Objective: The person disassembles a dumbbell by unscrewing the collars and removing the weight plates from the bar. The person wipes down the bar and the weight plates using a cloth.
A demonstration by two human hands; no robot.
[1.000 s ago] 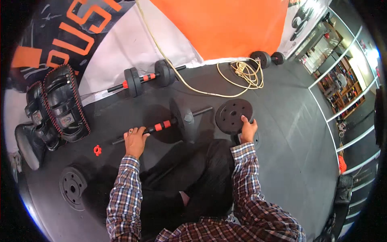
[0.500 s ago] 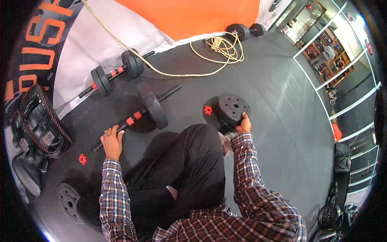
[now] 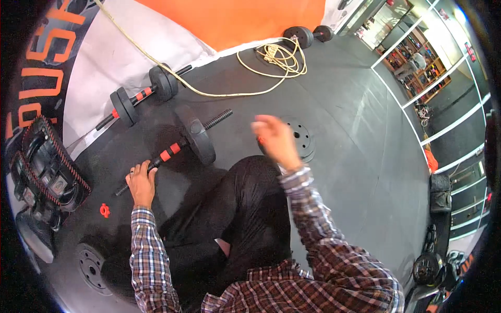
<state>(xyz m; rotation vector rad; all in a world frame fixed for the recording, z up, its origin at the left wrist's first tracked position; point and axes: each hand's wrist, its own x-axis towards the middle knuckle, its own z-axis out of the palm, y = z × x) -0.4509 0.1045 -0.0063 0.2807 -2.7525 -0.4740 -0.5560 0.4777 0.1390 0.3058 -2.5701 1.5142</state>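
Observation:
My left hand [image 3: 140, 183] is wrapped round the lower left end of a dumbbell bar [image 3: 170, 152] with red bands. A black plate [image 3: 199, 142] sits on that bar, and bare thread sticks out beyond it. My right hand [image 3: 275, 140], blurred, is raised over the mat beside black weight plates [image 3: 301, 136]. A bit of red shows under its fingers; whether they grip it cannot be told. A red collar nut [image 3: 105, 210] lies on the mat left of my left hand. Another plate [image 3: 92, 269] lies at the lower left.
Another dumbbell [image 3: 141, 95] rests by the wall banner. A yellow cable [image 3: 235, 95] loops across the mat to a further dumbbell [image 3: 308, 36]. Black strike pads [image 3: 49, 172] lean at the left. A white-framed barrier [image 3: 412, 125] and more gear [image 3: 429, 267] stand at the right.
My right hand has let go of the black plate and moved left, over the spot near the second red nut. My left hand stays on the bar. The view has shifted slightly.

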